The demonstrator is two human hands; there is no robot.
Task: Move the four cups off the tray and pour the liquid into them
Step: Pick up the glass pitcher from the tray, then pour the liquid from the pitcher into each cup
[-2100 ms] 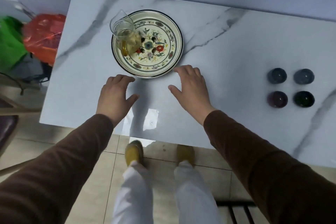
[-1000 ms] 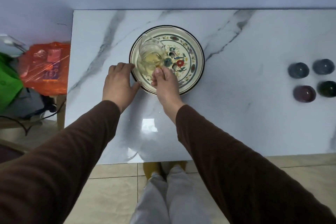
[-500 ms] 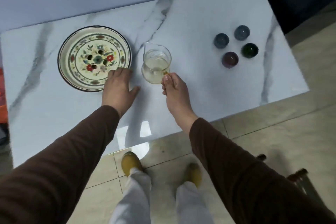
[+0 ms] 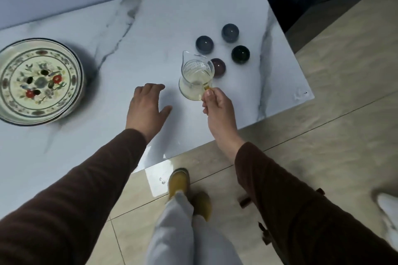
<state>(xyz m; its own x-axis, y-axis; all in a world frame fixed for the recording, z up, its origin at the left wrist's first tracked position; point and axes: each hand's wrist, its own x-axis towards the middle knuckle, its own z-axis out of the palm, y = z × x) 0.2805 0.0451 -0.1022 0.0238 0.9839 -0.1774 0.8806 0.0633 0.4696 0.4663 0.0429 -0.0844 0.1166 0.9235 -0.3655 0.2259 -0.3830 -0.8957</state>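
My right hand (image 4: 217, 103) grips the handle of a glass pitcher (image 4: 195, 79) holding pale yellow liquid. The pitcher is upright, above the marble table (image 4: 150, 28), just left of the cups. Several small cups stand in a cluster on the table's right part: a grey-blue cup (image 4: 204, 44), a lighter blue cup (image 4: 230, 32), a dark green cup (image 4: 240, 54) and a purple cup (image 4: 219, 67), partly behind the pitcher. The round floral tray (image 4: 38, 80) lies at the far left with nothing on it. My left hand (image 4: 146, 107) rests flat on the table, fingers spread.
The table's right edge (image 4: 286, 45) runs close beside the cups and its front edge is near my legs. Tiled floor lies below, with my yellow shoes (image 4: 178, 180). A blue wall backs the table. A dark wooden object (image 4: 245, 201) shows under my right sleeve.
My right hand lifted the pitcher off the tray and carried it right, up to the cups. My left hand slid off the tray's edge to the table's middle. My view swung right.
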